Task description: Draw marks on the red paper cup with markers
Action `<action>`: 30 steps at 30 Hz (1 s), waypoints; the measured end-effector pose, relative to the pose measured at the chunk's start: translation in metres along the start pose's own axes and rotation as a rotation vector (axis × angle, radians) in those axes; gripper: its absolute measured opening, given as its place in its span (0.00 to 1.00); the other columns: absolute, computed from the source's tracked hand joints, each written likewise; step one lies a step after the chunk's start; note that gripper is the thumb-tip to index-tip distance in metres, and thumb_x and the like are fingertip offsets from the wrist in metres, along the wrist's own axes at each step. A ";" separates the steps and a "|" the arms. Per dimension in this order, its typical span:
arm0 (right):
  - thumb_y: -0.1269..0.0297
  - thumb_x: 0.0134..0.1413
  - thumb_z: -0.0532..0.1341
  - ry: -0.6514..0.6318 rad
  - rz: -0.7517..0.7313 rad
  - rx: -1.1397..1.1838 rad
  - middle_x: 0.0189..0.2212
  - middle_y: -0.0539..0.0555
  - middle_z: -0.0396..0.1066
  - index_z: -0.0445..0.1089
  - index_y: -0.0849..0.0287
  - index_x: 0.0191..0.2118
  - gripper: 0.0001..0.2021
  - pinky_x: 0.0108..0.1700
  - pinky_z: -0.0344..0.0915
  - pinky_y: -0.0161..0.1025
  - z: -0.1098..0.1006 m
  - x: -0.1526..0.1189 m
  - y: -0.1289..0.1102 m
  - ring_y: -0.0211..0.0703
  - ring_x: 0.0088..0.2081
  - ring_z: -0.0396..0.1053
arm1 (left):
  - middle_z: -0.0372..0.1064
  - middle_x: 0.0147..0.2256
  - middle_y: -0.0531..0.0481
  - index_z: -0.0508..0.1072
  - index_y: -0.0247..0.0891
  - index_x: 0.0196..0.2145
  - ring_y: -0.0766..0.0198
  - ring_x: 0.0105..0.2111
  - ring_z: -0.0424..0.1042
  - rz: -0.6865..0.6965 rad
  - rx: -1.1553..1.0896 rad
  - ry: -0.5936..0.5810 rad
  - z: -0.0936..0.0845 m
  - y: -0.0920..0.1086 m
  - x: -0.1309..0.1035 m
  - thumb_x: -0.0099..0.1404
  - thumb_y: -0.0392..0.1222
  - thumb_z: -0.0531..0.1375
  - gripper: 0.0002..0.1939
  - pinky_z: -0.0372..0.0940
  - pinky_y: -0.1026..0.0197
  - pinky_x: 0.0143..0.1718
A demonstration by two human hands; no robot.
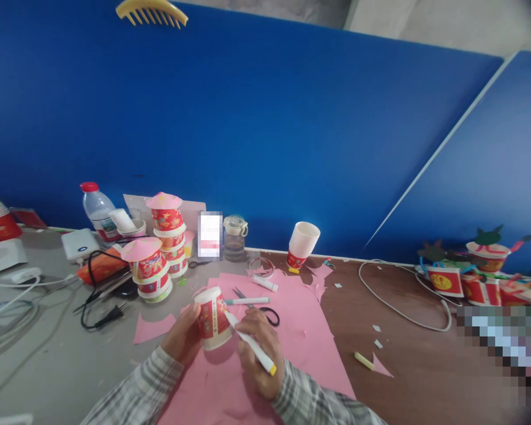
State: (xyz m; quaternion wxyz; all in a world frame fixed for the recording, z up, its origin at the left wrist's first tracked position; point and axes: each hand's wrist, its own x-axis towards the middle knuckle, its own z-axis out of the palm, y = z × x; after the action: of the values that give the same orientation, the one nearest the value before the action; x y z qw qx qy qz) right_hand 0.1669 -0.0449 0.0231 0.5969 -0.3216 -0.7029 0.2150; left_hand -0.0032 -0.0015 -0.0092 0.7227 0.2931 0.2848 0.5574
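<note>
One red-and-white cup (212, 321), gripped by the fingers of my left hand (184, 336) over pink paper (312, 348); one white marker (257, 350), held in my right hand (269, 342), tip at the cup's side; scissors (273, 317) and another marker (254, 301) just beyond.

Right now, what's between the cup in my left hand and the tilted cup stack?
From cup to stack, the head view shows a teal marker, scissors, white marker, ring and pink paper.

Soft, diffuse light leaves faint shadows on the flat grey-and-brown table (407, 378); blocky pixelation masks details toward its right edge.
</note>
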 end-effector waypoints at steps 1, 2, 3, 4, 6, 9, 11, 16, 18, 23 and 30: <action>0.72 0.46 0.56 -0.022 -0.011 0.013 0.26 0.52 0.68 0.68 0.55 0.37 0.10 0.38 0.64 0.49 0.000 0.000 -0.001 0.49 0.30 0.66 | 0.72 0.33 0.44 0.65 0.36 0.42 0.50 0.33 0.70 -0.003 0.006 -0.004 0.000 0.000 0.000 0.44 0.56 0.64 0.30 0.63 0.48 0.36; 0.73 0.45 0.56 -0.043 -0.023 0.023 0.27 0.53 0.69 0.68 0.55 0.37 0.11 0.38 0.64 0.49 0.001 0.001 -0.002 0.49 0.31 0.66 | 0.72 0.32 0.43 0.66 0.35 0.41 0.50 0.32 0.70 -0.004 0.010 -0.007 0.000 0.000 0.000 0.44 0.56 0.63 0.30 0.63 0.48 0.35; 0.73 0.45 0.57 -0.060 -0.033 0.030 0.28 0.53 0.69 0.68 0.56 0.38 0.12 0.38 0.64 0.48 0.001 0.001 -0.002 0.49 0.31 0.67 | 0.72 0.31 0.43 0.66 0.35 0.40 0.50 0.32 0.70 -0.003 0.014 -0.008 0.001 0.000 0.000 0.44 0.56 0.63 0.29 0.63 0.49 0.35; 0.73 0.45 0.57 -0.072 -0.042 0.034 0.28 0.53 0.70 0.68 0.56 0.39 0.12 0.38 0.64 0.48 0.002 0.002 -0.003 0.49 0.31 0.67 | 0.72 0.31 0.44 0.67 0.35 0.40 0.51 0.31 0.70 0.000 0.015 -0.008 0.001 0.000 -0.001 0.45 0.56 0.63 0.29 0.63 0.49 0.34; 0.73 0.45 0.57 -0.083 -0.050 0.030 0.28 0.53 0.70 0.68 0.56 0.39 0.13 0.37 0.64 0.48 0.002 0.003 -0.004 0.49 0.31 0.67 | 0.72 0.30 0.45 0.67 0.35 0.39 0.52 0.30 0.70 0.005 0.016 -0.004 0.002 0.000 -0.001 0.45 0.55 0.63 0.27 0.64 0.51 0.33; 0.73 0.46 0.57 -0.085 -0.044 0.008 0.27 0.53 0.70 0.68 0.55 0.38 0.12 0.37 0.64 0.48 0.003 0.002 -0.002 0.49 0.30 0.67 | 0.72 0.30 0.45 0.68 0.35 0.38 0.52 0.30 0.70 0.001 0.014 0.001 0.002 0.000 -0.001 0.45 0.55 0.63 0.27 0.64 0.51 0.33; 0.72 0.46 0.57 -0.076 -0.032 -0.004 0.26 0.52 0.69 0.69 0.55 0.37 0.11 0.39 0.63 0.49 0.002 -0.001 0.001 0.49 0.30 0.67 | 0.72 0.31 0.44 0.67 0.36 0.39 0.51 0.31 0.70 -0.004 0.011 0.005 0.002 0.001 -0.001 0.45 0.56 0.63 0.27 0.64 0.50 0.33; 0.72 0.44 0.57 -0.038 -0.032 -0.012 0.26 0.52 0.70 0.69 0.55 0.35 0.10 0.43 0.61 0.53 0.001 -0.006 0.003 0.50 0.31 0.68 | 0.72 0.31 0.44 0.68 0.36 0.38 0.50 0.33 0.70 -0.004 0.014 0.017 0.001 0.003 0.000 0.44 0.57 0.63 0.28 0.63 0.49 0.35; 0.72 0.44 0.57 -0.031 -0.036 -0.008 0.26 0.52 0.71 0.69 0.54 0.35 0.10 0.44 0.60 0.53 0.001 -0.005 0.000 0.50 0.30 0.68 | 0.72 0.32 0.44 0.68 0.36 0.39 0.50 0.33 0.70 -0.002 0.016 0.015 0.001 0.003 0.000 0.44 0.57 0.63 0.28 0.63 0.49 0.35; 0.72 0.45 0.57 -0.065 -0.052 0.008 0.28 0.53 0.72 0.68 0.55 0.39 0.12 0.44 0.61 0.51 0.002 0.001 -0.008 0.49 0.30 0.69 | 0.72 0.30 0.44 0.66 0.35 0.41 0.50 0.30 0.70 0.014 0.025 0.011 0.002 0.000 0.000 0.44 0.56 0.63 0.30 0.64 0.49 0.33; 0.72 0.46 0.57 -0.084 -0.071 -0.012 0.28 0.53 0.72 0.69 0.55 0.38 0.12 0.40 0.63 0.49 0.005 0.002 -0.008 0.49 0.31 0.69 | 0.72 0.27 0.47 0.68 0.36 0.35 0.53 0.29 0.70 0.037 0.033 0.031 0.000 -0.003 0.001 0.44 0.54 0.64 0.24 0.65 0.53 0.31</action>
State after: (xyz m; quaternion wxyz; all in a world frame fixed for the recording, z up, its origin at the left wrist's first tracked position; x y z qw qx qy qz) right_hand 0.1605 -0.0487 0.0293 0.5722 -0.2907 -0.7396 0.2026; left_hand -0.0010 -0.0016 -0.0111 0.7030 0.3013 0.2995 0.5704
